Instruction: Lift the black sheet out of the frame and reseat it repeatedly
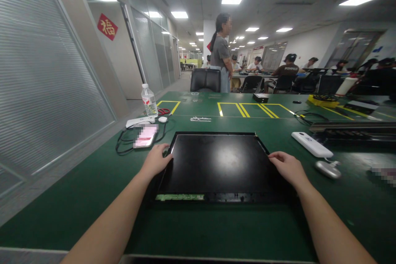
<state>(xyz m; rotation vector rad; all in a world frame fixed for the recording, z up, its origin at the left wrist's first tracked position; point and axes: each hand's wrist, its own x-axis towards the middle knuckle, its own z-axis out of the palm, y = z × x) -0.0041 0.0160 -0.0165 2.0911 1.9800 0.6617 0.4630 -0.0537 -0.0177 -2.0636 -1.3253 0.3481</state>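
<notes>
A flat black screen panel lies face up on the green table right in front of me. A green circuit strip shows along its near left edge. My left hand grips the panel's left edge, fingers curled onto it. My right hand rests on the panel's right edge, fingers bent over the rim.
Left of the panel lie a phone, black cables, a white device, a water bottle and red scissors. To the right lie a white remote-like device and a grey mouse. A person stands behind a black chair.
</notes>
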